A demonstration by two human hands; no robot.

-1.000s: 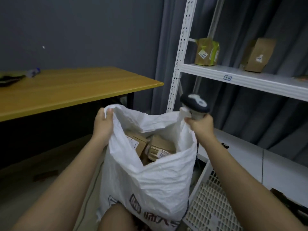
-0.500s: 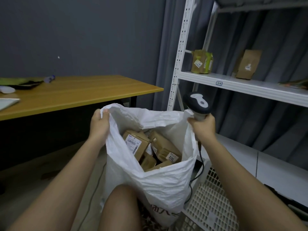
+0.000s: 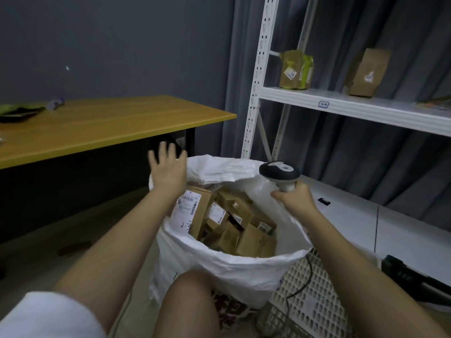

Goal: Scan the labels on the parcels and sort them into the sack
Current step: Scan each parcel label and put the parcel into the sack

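Note:
A white woven sack (image 3: 234, 267) stands open in front of me, filled with several brown cardboard parcels (image 3: 246, 230) bearing white labels. My left hand (image 3: 168, 169) hovers above the sack's left rim with fingers spread, holding nothing. My right hand (image 3: 294, 198) grips the handle of a black-and-white barcode scanner (image 3: 279, 174) at the sack's right rim and seems to pinch the sack's edge too. Two more parcels stand on the upper shelf: a green-taped one (image 3: 296, 69) and a plain brown one (image 3: 367, 73).
A wooden table (image 3: 102, 125) stands to the left with dark items at its far end. White metal shelving (image 3: 341, 108) fills the right side. A white perforated crate (image 3: 310, 298) lies beside the sack, with the scanner's cable over it. My knee (image 3: 188, 303) is below the sack.
My left hand has let go of the sack's left rim and lifted with fingers spread. The sack's mouth has dropped lower and wider, showing more parcels.

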